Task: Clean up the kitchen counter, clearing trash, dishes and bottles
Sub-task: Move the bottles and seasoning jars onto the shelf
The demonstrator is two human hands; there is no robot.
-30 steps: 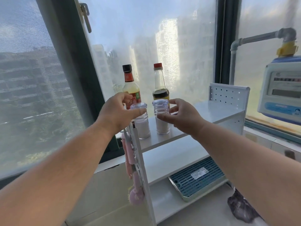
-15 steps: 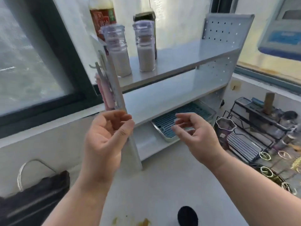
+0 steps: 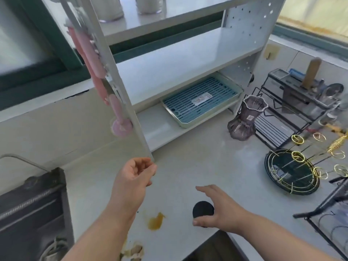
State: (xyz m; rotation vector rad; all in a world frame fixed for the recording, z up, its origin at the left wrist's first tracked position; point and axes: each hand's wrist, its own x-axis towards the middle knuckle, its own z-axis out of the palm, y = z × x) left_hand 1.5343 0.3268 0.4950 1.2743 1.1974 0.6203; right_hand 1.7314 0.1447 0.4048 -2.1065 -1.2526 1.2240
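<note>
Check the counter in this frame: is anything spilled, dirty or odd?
Yes. An orange-yellow smear sits on the counter between the two hands, and brownish crumbs lie nearer the front edge. Both look like food mess not yet wiped.

a pale counter (image 3: 197,166) carries a white shelf rack (image 3: 169,59) at the back. right of the rack stand a purple vase (image 3: 244,119) and black wire stand (image 3: 282,113). in front of it lie a dark round object (image 3: 202,209) and a yellow stain (image 3: 155,221).
</note>
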